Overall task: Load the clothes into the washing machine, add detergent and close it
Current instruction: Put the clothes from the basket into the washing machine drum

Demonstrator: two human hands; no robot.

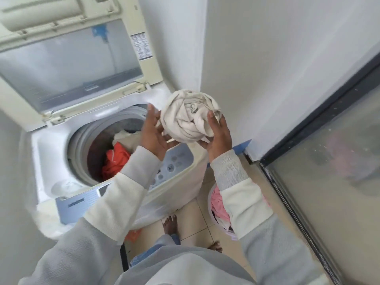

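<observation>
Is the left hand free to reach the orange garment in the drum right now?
Probably not yet: the lid stands up and the drum lies open by the left hand, leaving the orange garment exposed, but it and the right hand carry the cream bundle.

Forearms raised, left hand [153,131] flat-fingered, right hand [219,136] curled round cloth bundle [185,118]
</observation>
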